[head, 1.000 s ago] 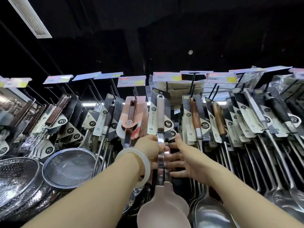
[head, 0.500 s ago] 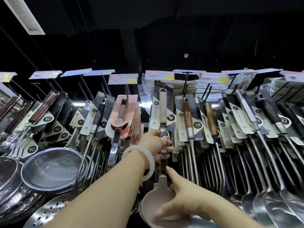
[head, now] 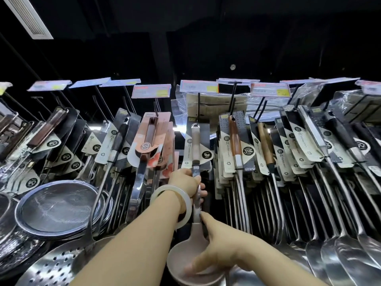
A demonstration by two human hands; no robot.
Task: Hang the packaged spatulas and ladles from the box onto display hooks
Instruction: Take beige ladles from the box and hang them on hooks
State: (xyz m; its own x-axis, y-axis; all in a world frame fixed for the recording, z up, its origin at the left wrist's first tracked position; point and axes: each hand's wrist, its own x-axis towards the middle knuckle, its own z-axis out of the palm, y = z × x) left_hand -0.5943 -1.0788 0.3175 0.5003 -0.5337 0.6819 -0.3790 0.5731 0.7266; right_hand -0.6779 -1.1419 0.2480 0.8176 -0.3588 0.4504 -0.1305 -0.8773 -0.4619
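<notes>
**Pink ladle held at the display rack**

From the head camera we cannot see where the card of the pink ladle (head: 195, 182) meets its display hook (head: 198, 106); the card top sits right at the hook's end, and whether it is threaded on we cannot tell. The price tags (head: 151, 91) above the hooks are too blurred to read. Our right forearm is cut off by the lower edge of the picture, and part of the ladle bowl is hidden beneath our right hand (head: 214, 250).

We see no box here. The rack carries rows of packaged utensils on hooks: mesh strainers (head: 55, 207) toward its left end, a copper-coloured pack (head: 151, 141) just left of the ladle, wood-handled spatulas (head: 235, 145) just right of it, and steel ladles (head: 329, 203) toward the right end.

Our left hand (head: 185, 184), a pale bangle (head: 175, 203) on the wrist, is wrapped closed around the ladle's metal shaft, arm reaching up and forward. Our right hand rests over the bowl's rim, fingers spread loosely, thumb up along the shaft.
</notes>
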